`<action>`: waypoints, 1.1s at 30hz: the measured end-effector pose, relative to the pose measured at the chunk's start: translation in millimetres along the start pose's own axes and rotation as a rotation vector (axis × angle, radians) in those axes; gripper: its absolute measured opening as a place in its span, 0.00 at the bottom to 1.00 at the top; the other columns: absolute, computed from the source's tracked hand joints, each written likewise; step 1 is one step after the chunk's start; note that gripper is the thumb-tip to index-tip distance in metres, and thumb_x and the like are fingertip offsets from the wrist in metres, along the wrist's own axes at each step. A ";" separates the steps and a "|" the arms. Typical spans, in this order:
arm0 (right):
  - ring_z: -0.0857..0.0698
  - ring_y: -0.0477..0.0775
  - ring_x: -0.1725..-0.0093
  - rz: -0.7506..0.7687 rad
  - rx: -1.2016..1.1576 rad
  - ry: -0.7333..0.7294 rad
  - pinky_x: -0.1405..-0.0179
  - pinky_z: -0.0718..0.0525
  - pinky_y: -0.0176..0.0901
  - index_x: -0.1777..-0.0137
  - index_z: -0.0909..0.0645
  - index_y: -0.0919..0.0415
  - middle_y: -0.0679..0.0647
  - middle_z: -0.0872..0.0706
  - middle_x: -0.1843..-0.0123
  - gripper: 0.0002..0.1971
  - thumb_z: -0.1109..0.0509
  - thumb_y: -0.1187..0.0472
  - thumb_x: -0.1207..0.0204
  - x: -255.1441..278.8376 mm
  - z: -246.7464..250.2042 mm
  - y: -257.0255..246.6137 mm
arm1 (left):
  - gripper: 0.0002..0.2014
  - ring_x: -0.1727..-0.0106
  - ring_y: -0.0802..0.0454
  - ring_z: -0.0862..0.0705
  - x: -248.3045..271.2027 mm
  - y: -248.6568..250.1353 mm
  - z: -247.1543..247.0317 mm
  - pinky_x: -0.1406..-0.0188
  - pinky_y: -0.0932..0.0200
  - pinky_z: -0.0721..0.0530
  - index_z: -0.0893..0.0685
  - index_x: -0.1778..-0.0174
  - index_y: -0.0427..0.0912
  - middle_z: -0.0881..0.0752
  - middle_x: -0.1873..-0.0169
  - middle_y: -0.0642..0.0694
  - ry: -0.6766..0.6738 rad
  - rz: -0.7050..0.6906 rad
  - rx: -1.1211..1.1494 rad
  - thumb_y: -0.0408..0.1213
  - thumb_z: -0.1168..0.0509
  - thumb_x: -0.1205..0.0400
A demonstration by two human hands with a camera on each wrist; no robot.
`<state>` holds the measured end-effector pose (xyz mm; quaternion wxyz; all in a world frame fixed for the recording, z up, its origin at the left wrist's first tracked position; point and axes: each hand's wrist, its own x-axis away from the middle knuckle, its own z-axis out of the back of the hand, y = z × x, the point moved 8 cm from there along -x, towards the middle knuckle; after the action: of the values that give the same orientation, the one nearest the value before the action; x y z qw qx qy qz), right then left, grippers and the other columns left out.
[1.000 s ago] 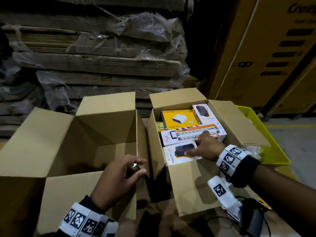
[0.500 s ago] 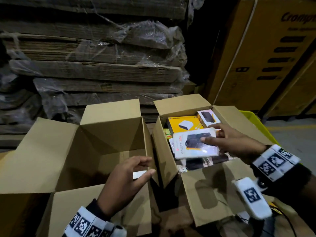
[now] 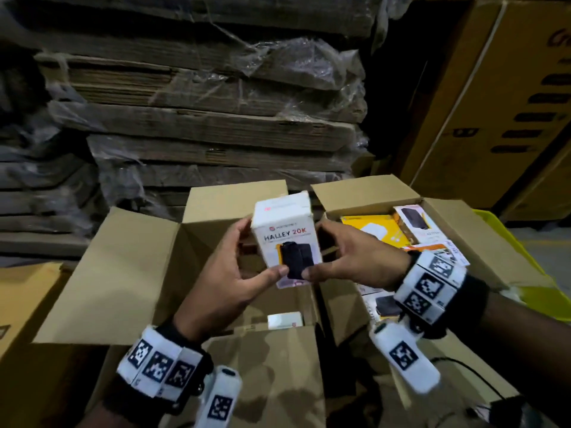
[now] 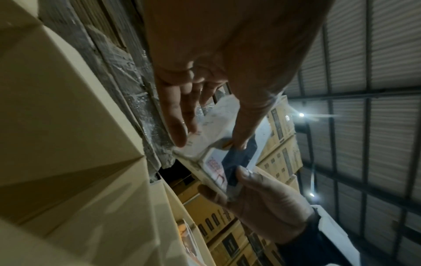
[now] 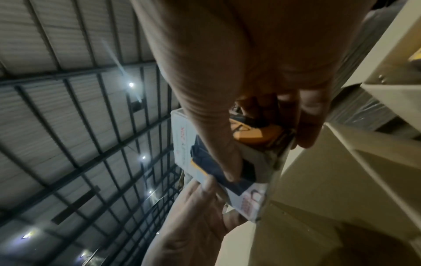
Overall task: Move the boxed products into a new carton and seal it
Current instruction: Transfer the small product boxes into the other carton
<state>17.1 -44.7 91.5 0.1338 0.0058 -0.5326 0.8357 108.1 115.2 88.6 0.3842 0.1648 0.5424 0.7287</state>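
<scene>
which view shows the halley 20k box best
The head view: the Halley 20K box faces the camera upright, label readable, held between the left hand and right hand. The wrist views show only its lower end, blurred and partly hidden by thumbs.

On my head-camera feed, a strip of grey concrete floor (image 3: 553, 257) shows at the far right of a dim warehouse. A lime-green plastic bin (image 3: 506, 236) sits just beside an open brown cardboard carton of boxed goods (image 3: 355, 193). A second open brown carton (image 3: 129, 273) stands against its left side. I cannot see what lies under either. Tall printed yellow-brown cartons (image 3: 494, 118) and plastic-wrapped stacks of flattened cardboard (image 3: 200, 125) rise behind.
</scene>
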 end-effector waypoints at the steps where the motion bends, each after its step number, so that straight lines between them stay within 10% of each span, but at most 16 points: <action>1: 0.13 0.49 0.42 0.011 0.034 -0.024 0.40 0.15 0.53 0.36 0.24 0.60 0.52 0.12 0.42 0.28 0.17 0.64 0.35 -7.0 -5.2 -3.4 | 0.37 0.35 0.55 0.16 -1.1 -4.5 5.5 0.37 0.46 0.15 0.29 0.24 0.57 0.15 0.35 0.57 0.006 -0.002 -0.037 0.52 0.22 0.29; 8: 0.23 0.45 0.31 0.259 0.339 0.075 0.30 0.22 0.47 0.21 0.37 0.56 0.51 0.23 0.29 0.51 0.15 0.47 0.42 -41.1 -14.3 -43.3 | 0.33 0.43 0.64 0.15 -3.8 -41.9 30.4 0.47 0.57 0.12 0.24 0.32 0.54 0.14 0.41 0.59 0.104 0.027 -0.222 0.41 0.17 0.31; 19: 0.21 0.54 0.40 0.115 0.935 -0.092 0.45 0.20 0.50 0.32 0.28 0.50 0.49 0.24 0.39 0.37 0.19 0.41 0.40 -86.1 -55.1 -14.0 | 0.39 0.34 0.61 0.20 12.1 -69.7 25.1 0.35 0.54 0.17 0.29 0.21 0.54 0.20 0.30 0.57 0.014 0.096 -0.495 0.52 0.22 0.28; 25: 0.22 0.59 0.40 -0.008 1.287 -0.282 0.49 0.21 0.50 0.33 0.30 0.56 0.55 0.22 0.39 0.41 0.18 0.40 0.42 -117.8 -92.4 46.3 | 0.30 0.38 0.66 0.20 61.1 -76.5 12.8 0.40 0.64 0.19 0.27 0.24 0.60 0.18 0.34 0.63 -0.225 0.190 -0.591 0.64 0.34 0.22; 33: 0.15 0.62 0.56 -0.037 1.434 -0.558 0.66 0.22 0.46 0.44 0.26 0.60 0.57 0.17 0.54 0.37 0.13 0.46 0.48 -125.8 -125.3 83.2 | 0.31 0.42 0.69 0.19 71.3 -86.9 14.0 0.42 0.62 0.18 0.24 0.29 0.62 0.17 0.40 0.67 -0.197 0.214 -0.602 0.70 0.35 0.26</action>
<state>135.9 6.7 -55.8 -0.0280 0.3104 0.1258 0.9418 104.0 187.3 1.4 0.3875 0.1698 0.2426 0.8730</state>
